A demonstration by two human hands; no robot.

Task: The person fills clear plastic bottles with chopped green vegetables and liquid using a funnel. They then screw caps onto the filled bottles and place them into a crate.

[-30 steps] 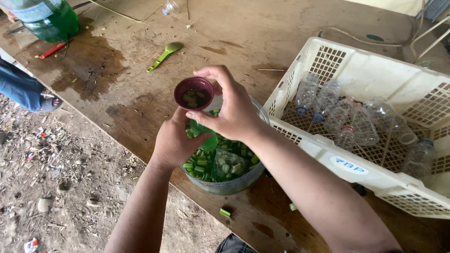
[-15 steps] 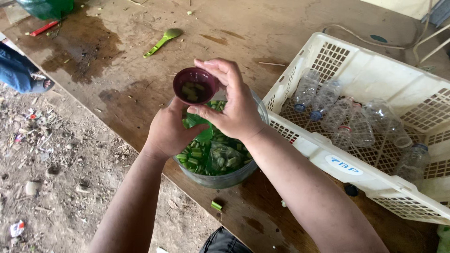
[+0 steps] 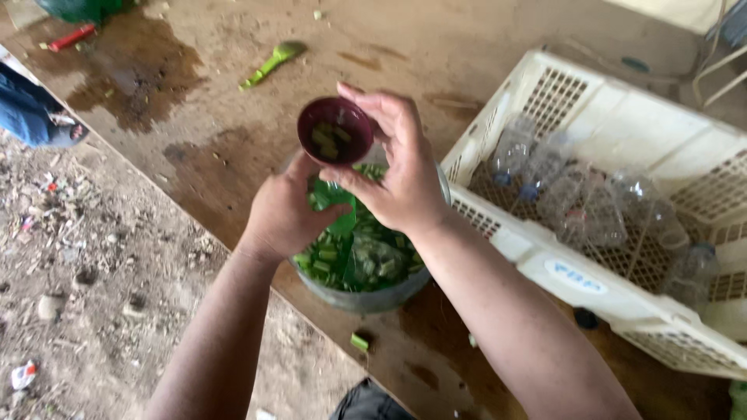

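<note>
The right hand (image 3: 405,175) grips a small dark-red cup (image 3: 334,130) by its rim, fingers curled round the right side and thumb below, and holds it tilted just above a metal bowl (image 3: 366,292). A few short green pieces lie inside the cup. The left hand (image 3: 284,214) is closed around something green at the left edge of the bowl, directly under the cup; what exactly it clasps is hidden by the fingers, though a green leaf-like piece (image 3: 340,214) shows between the two hands. The bowl sits near the near edge of a worn wooden table (image 3: 202,140) and is filled with chopped green stems and water. To the right, touching or nearly touching the bowl, stands a white plastic crate (image 3: 591,272) with empty clear plastic bottles (image 3: 591,202) lying in it. Farther off on the left part of the table lies a green spoon (image 3: 272,62), beside a dark wet patch (image 3: 136,70), and a red marker (image 3: 71,37) lies at the far left. One cut green piece (image 3: 359,341) lies on the table just near of the bowl. Left of the table is bare littered ground (image 3: 85,272).
</note>
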